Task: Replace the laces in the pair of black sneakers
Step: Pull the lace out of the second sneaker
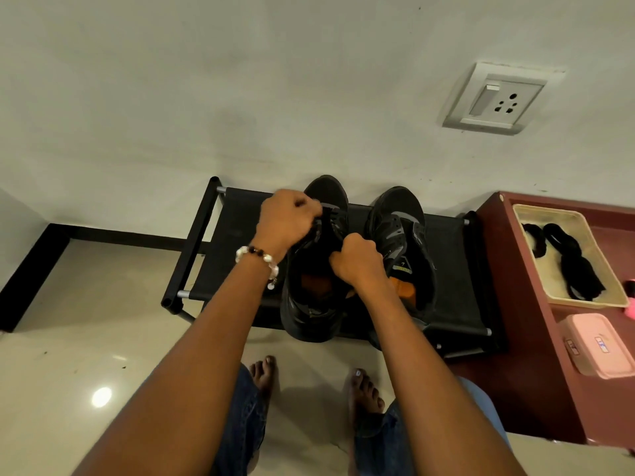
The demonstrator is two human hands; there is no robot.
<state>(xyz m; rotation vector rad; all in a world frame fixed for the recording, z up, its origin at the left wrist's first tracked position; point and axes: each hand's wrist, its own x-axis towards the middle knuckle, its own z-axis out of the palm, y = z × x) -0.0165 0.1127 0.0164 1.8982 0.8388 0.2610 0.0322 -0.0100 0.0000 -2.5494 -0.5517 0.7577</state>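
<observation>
Both hands pinching lace on left sneaker, toe toward wall.

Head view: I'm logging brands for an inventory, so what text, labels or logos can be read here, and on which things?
No text can be read.
Right black sneaker: yellow-green tongue tag, print too blurred.
Pink plastic box: blue-and-red lid sticker and side label, both too small.
White wall socket plate: no markings seen.

Single head cam, looking fwd and steeply down, close over rack
</observation>
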